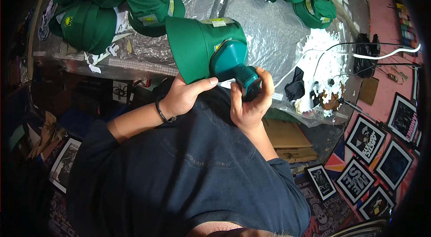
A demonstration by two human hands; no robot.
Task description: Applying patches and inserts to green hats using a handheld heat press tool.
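We are holding a green cap (197,46) at the near edge of the work table, our left hand (184,95) gripping its brim with the thumb lying across the underside and the fingers curled beneath. The cap is lying with its brim pointing toward us and to the left, its crown facing away toward the table's middle, so its long axis is running diagonally from lower left to upper right. Our right hand (251,102) is wrapping closed around the handle of a teal handheld tool (233,69), whose rounded head is pressing into the inside of the crown; the tool's axis is slanting from our right hand up and left into the cap.

The table (269,35) is wearing a crinkled silvery plastic sheet, strewn with white paper scraps (325,62). Piles of other green caps (90,21) are sitting at its far left and far edge. A black cloth (295,85) and cables (381,55) are lying to the right. Framed pictures (366,140) are leaning on the floor at lower right.
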